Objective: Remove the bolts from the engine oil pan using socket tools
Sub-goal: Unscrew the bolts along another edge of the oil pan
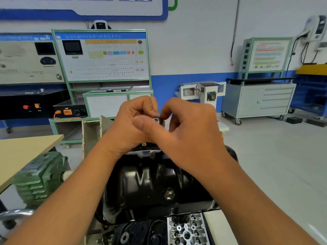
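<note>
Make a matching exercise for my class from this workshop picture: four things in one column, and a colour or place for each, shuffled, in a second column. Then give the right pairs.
Things:
1. oil pan
2. socket
3. gearbox
4. tool cabinet

Descriptions:
A. green, at the left beside the wooden tabletop
B. glossy black, below both hands
C. grey with drawers, on wheels at the right wall
D. small and shiny, pinched between the left hand and right hand

Pairs: 1-B, 2-D, 3-A, 4-C
</note>
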`<state>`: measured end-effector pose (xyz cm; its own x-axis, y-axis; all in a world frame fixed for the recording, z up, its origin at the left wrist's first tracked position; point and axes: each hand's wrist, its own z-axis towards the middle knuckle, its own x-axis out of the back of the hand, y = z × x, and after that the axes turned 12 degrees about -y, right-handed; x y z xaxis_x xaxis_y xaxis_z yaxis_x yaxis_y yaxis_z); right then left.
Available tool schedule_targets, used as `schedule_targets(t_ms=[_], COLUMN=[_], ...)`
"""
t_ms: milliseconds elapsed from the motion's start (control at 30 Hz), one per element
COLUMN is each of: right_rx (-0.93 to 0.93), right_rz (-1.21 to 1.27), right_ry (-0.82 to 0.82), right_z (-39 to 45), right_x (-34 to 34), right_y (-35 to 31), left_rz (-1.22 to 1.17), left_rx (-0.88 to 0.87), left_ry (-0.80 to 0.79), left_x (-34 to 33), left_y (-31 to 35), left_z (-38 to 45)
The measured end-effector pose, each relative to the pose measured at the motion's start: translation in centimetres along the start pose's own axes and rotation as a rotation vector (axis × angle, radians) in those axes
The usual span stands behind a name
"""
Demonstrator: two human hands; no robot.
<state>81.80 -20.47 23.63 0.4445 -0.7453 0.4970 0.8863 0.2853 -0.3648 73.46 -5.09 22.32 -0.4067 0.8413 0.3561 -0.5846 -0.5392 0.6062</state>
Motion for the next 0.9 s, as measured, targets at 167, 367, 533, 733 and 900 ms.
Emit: schedule_targets(t_ms=[167, 367, 533, 733, 900], right_rx=[-0.103, 0.059, 0.134, -0.136, 0.051], right_rz=[-0.340, -0.520, -0.613, -0.762, -0.811], right_ry=[-0.160, -0.454, -0.675, -0.534, -0.734], right_z=[0.6, 1.5, 2.0, 2.1, 2.2], right_x=[0.2, 1.9, 4.0, 3.6, 3.6], right_y=[-1.7, -2.5, -2.7, -3.0, -4.0], left_rz=[0.156, 0.146, 0.200, 0.327, 0.311], left_rx=[0.036, 0.212, 0.238, 0.154, 0.220], left_ry=[0.088, -0.223, -0.200, -0.185, -0.198], left_x=[-0.2, 0.0, -0.6, -1.7, -1.1], left_y=[-0.2, 0.6, 1.2, 2.2, 2.2], left_z=[0.0, -0.6, -0.5, 0.0, -0.2])
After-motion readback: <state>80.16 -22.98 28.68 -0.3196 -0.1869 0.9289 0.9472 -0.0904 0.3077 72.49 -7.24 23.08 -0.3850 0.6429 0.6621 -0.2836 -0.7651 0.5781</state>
